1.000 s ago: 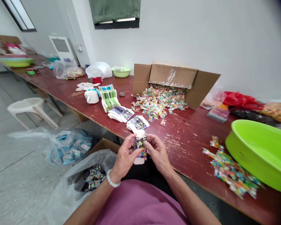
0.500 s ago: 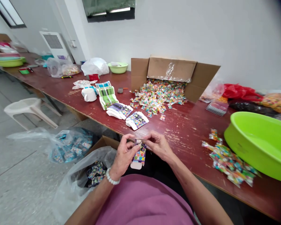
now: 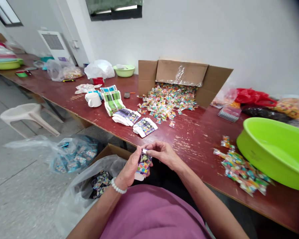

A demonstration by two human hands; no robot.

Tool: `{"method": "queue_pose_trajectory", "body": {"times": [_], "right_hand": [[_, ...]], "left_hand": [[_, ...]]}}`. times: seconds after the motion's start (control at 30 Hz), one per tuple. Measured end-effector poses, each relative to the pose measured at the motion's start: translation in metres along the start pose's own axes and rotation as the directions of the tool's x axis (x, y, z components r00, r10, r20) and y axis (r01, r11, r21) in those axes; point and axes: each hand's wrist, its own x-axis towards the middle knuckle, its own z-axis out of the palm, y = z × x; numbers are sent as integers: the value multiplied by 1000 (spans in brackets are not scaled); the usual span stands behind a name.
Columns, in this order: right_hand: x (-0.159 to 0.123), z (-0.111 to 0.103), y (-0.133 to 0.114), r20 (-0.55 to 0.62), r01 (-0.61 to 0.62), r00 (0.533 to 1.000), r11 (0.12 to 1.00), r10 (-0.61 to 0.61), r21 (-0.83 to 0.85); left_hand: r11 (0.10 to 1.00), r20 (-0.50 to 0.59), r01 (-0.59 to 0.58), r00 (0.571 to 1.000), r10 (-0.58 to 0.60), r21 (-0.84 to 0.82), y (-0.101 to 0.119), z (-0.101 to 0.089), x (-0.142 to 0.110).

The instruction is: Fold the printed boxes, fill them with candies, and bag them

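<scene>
The red table [image 3: 189, 142] bears sweets [image 3: 241, 171], a mug [image 3: 94, 100] and basins [image 3: 261, 162].

- A white mug [image 3: 93, 99] between nine and ten o'clock
- A white plastic stool [image 3: 26, 111] at nine o'clock, standing on the grey floor [image 3: 15, 202]
- A pale upright appliance [image 3: 55, 46] with a grille, near ten o'clock
- A puffed white bag [image 3: 99, 69] between ten and eleven o'clock
- A pale green bowl [image 3: 124, 71] at eleven o'clock, just beside that bag
- A green-covered window [image 3: 114, 14] between eleven and twelve o'clock
- A red bag [image 3: 255, 97] between two and three o'clock, a black bag [image 3: 266, 113] just below it near three
</scene>
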Motion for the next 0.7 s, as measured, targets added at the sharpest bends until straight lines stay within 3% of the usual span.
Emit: {"method": "queue_pose_trajectory", "body": {"times": [0.2, 0.3, 0.5, 0.7], "right_hand": [[-2, 7, -4, -152, -45, 987, 999, 45, 8], [-2, 9, -6, -172, -40, 984, 999, 38, -7], [-13, 17, -16, -45, 91, 994, 988, -98, -126], [-15, 20, 9, 2, 223, 970, 893, -242, -390]], "left_hand": [[999, 16, -31, 999, 31, 12, 6, 1, -4], [997, 23, -72, 997, 71, 36, 8, 0, -6], [985, -13, -111, 993, 114, 129, 14, -2, -13], [989, -65, -127, 989, 132, 73, 5, -2, -10]]}}
